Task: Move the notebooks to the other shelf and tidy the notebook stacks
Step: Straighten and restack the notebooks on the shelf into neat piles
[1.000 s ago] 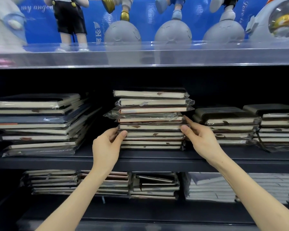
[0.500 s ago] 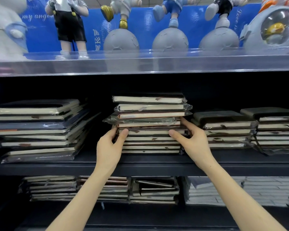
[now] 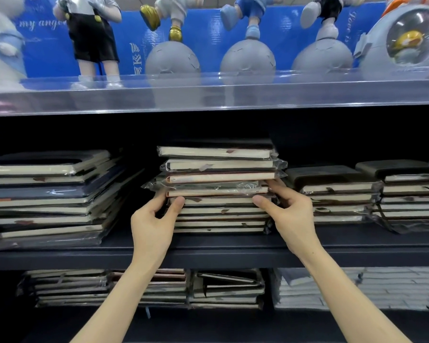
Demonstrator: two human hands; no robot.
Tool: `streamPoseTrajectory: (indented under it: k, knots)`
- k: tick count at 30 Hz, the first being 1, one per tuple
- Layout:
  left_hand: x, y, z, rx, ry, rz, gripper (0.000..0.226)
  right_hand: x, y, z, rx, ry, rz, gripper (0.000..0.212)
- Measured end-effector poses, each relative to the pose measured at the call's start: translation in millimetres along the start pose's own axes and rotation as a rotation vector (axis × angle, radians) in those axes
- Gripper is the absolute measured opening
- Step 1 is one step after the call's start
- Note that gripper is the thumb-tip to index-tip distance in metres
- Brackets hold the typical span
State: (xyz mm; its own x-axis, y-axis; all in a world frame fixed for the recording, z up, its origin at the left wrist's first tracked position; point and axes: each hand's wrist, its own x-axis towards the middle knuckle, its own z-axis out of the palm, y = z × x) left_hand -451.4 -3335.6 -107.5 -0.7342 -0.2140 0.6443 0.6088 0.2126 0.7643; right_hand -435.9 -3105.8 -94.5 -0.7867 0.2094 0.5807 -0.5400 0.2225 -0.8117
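Crosswise, notebook stack [image 3: 218, 165], page edges outward.

Person's left hand [image 3: 151, 220] and right hand [image 3: 291, 212] grip opposite sides of middle notebook stack [image 3: 221, 169] on dark shelf [image 3: 208, 256], thumbs on page edges. Other stacks [image 3: 47, 194] sit left and right.

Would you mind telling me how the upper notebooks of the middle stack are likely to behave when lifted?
Probably slippery: the upper notebooks sit in loose plastic wrap, slightly askew, so they may slide apart. Likely stiff, lying flat without sagging. Left hand and right hand grip opposite sides, which suggests real weight.
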Motion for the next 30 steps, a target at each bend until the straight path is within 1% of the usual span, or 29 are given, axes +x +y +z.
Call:
streamPoseTrajectory:
  k: [3,5,7,11,13,15,17,20,21,23,24,25,27,30]
  knots:
    - [0,0,1,-0.036,0.009,0.001,0.029,-2,1,0,-0.018,0.059,-0.011,0.039]
    - [1,0,0,-0.041,0.002,-0.024,0.031,-3,0,0,-0.015,0.065,-0.019,0.034]
    - [3,1,-2,-0.042,-0.017,-0.045,0.034,-4,-2,2,-0.024,0.062,-0.035,0.033]
    - [5,9,-3,-0.044,-0.047,-0.094,0.021,-4,-3,2,-0.009,0.052,-0.037,0.036]
    - [7,13,-6,-0.038,-0.046,-0.112,0.018,-5,-3,2,0.002,0.031,-0.034,0.038]
    - [10,15,-9,-0.032,-0.031,-0.124,0.028,-6,-3,0,0.04,0.013,-0.019,0.04]
    - [11,17,-8,-0.018,-0.007,-0.126,0.039,-4,-5,-2,0.091,0.001,-0.014,0.049]
    - [8,19,-3,-0.02,0.022,-0.136,0.037,0,-11,-3,0.106,-0.038,-0.025,0.06]
    - [7,19,-1,-0.042,0.034,-0.149,0.042,0,-11,-4,0.106,-0.052,-0.023,0.066]
    - [7,18,1,-0.106,0.072,-0.184,0.064,-2,-13,-7,0.093,-0.079,-0.027,0.076]
    - [9,18,1,-0.134,0.082,-0.194,0.071,-4,-14,-7,0.068,-0.091,-0.031,0.073]
    - [11,18,2,-0.153,0.076,-0.185,0.073,-5,-15,-7,0.04,-0.104,-0.035,0.067]
    - [14,18,4,-0.147,0.043,-0.14,0.073,-7,-15,-3,0.002,-0.102,-0.034,0.06]
    - [15,14,9,-0.064,0.058,-0.068,0.066,-9,-17,5,-0.066,-0.047,-0.047,0.062]
